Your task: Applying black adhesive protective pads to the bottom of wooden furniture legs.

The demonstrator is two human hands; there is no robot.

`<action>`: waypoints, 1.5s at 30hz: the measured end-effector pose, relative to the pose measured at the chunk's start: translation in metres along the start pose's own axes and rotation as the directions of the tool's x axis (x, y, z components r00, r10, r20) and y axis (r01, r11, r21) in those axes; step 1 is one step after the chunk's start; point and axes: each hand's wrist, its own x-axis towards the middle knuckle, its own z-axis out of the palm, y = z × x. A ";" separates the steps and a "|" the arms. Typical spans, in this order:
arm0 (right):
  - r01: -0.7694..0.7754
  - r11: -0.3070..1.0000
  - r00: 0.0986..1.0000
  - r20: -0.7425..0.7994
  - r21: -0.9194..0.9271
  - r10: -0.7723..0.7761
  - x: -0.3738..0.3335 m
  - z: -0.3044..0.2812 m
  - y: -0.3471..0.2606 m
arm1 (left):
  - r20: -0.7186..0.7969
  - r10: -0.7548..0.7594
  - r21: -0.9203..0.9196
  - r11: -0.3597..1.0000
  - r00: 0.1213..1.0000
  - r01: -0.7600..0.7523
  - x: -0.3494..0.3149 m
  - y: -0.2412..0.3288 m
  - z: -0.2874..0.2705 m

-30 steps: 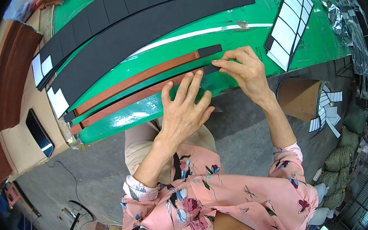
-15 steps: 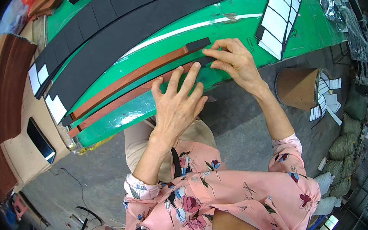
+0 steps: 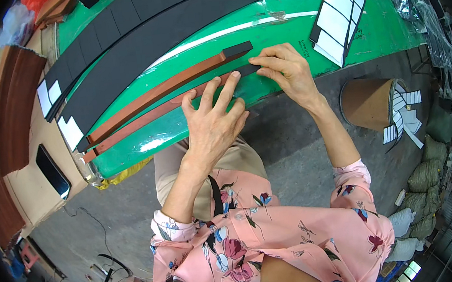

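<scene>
Two long reddish-brown wooden strips lie side by side on the green table: a far strip [image 3: 158, 87] with a black end pad [image 3: 237, 50], and a near strip [image 3: 135, 128]. My left hand [image 3: 210, 129] rests on the near strip, its spread fingertips pressing on it close to its right end. At that end is a small flat black piece [image 3: 246, 70], which looks like foam. My right hand [image 3: 290, 75] pinches the right tip of this black piece between thumb and forefinger. The strip under my left fingertips is partly hidden.
Black foam sheets [image 3: 181, 37], some cut into pieces, lie farther back on the table. White-backed cut pieces [image 3: 337, 14] are at the right. A phone [image 3: 53, 172] lies at the left by curved brown wood [image 3: 19, 109]. A brown bin [image 3: 367, 104] with scraps stands on the floor.
The near strip has shifted slightly left and up, with my left hand moving along with it. My right hand keeps its pinch, and more of the black piece shows.
</scene>
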 end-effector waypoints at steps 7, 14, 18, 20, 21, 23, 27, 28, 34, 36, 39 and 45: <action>-0.100 0.995 0.988 -0.118 0.031 0.103 -0.003 -0.007 -0.013 | -0.002 -0.046 -0.296 0.954 0.999 0.043 -0.001 -0.005 -0.014; -0.386 0.600 0.918 0.229 0.701 0.323 -0.021 0.002 -0.090 | 0.024 -0.355 -0.838 0.502 0.935 0.212 -0.020 -0.015 -0.038; -0.420 0.392 0.906 0.355 0.819 0.229 -0.013 0.022 -0.117 | 0.097 -0.470 -0.953 0.209 0.877 0.218 -0.038 -0.021 -0.044; -0.500 0.333 0.865 0.443 0.799 0.235 -0.010 0.032 -0.121 | 0.127 -0.499 -0.971 0.113 0.857 0.210 -0.047 -0.028 -0.045; -0.502 0.329 0.865 0.455 0.800 0.213 -0.008 0.036 -0.124 | 0.117 -0.518 -0.970 0.123 0.847 0.209 -0.052 -0.035 -0.044; -0.577 0.256 0.816 0.539 0.776 0.206 -0.004 0.044 -0.128 | 0.158 -0.456 -0.935 0.216 0.876 0.281 -0.063 -0.047 -0.045; -0.544 0.569 0.811 0.561 0.617 0.166 -0.001 0.046 -0.130 | 0.029 -0.431 -0.785 0.548 0.902 0.288 -0.075 -0.057 -0.073; -0.390 0.738 0.862 0.500 0.551 0.082 0.000 0.046 -0.134 | 0.030 -0.444 -0.824 0.497 0.896 0.274 -0.079 -0.058 -0.078; -0.265 0.866 0.949 0.272 0.425 0.157 -0.012 0.018 -0.119 | -0.139 -0.454 -0.471 0.812 0.880 0.344 -0.150 -0.078 -0.119; -0.445 0.610 0.874 0.170 0.656 0.454 -0.023 0.005 -0.095 | -0.308 -0.556 -0.228 0.831 0.772 0.507 -0.189 -0.097 -0.112; -0.602 0.541 0.749 0.181 0.587 0.638 -0.040 0.006 -0.057 | -0.222 -0.581 -0.151 0.814 0.783 0.561 -0.206 -0.104 -0.099; -0.659 0.404 0.666 0.243 0.634 0.705 -0.060 0.014 -0.040 | -0.034 -0.570 -0.326 0.783 0.821 0.530 -0.213 -0.112 -0.094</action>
